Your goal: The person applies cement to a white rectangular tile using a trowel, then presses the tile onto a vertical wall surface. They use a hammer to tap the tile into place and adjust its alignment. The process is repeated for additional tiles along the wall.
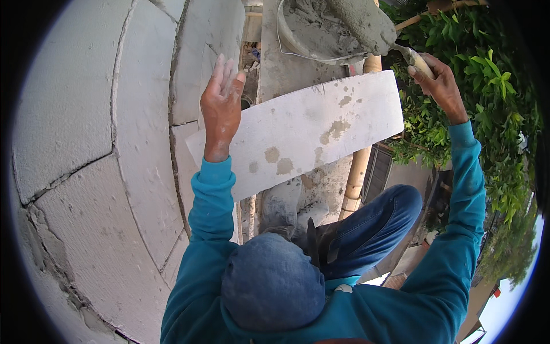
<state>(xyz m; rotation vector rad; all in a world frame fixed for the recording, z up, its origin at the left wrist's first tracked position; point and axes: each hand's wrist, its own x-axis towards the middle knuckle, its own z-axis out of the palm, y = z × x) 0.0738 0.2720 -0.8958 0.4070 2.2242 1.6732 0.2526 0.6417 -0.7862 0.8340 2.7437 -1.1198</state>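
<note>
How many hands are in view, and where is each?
2: the left hand, open beside the block wall, and the right hand, closed around the handle of a trowel by the mortar bucket. Neither is hidden.

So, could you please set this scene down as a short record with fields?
Left hand: left hand, open, fingers dusty; contact with anything unclear
Right hand: right hand, gripping the trowel by its handle
Trowel: blade coated in grey mortar, over the bucket
Bucket: holds wet mortar
Nearest the person: pale slab with damp patches
Left side: block wall with visible joints
Right side: green foliage
</note>
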